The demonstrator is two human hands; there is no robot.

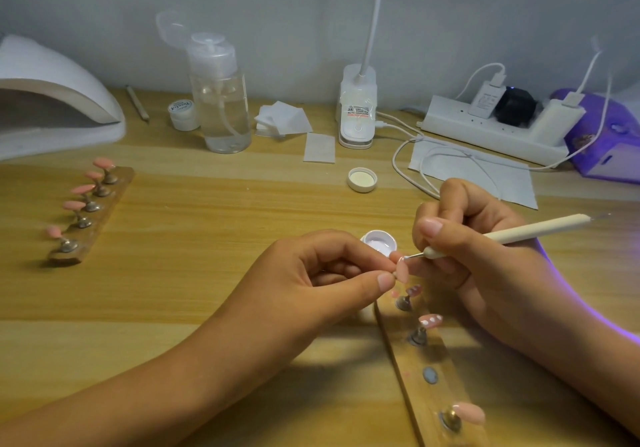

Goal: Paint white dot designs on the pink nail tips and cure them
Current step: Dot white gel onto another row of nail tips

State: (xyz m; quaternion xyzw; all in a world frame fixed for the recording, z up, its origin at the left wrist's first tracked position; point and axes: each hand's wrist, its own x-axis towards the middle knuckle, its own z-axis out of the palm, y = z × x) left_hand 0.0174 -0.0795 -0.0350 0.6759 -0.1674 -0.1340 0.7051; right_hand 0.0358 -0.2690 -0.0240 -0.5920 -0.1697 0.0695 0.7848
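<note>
Left hand (332, 270) pinches pink tip (401, 270) thumb-to-forefinger; right hand (474, 238) grips dotting pen (519, 231) pencil-style, point touching tip.

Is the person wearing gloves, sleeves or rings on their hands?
No. The left hand and right hand are both bare, with no gloves, rings, bracelets or watch in view. Both forearms are bare too, with no sleeves showing up to the picture's edge. The fingernails look short and plain, without coloured polish.
</note>
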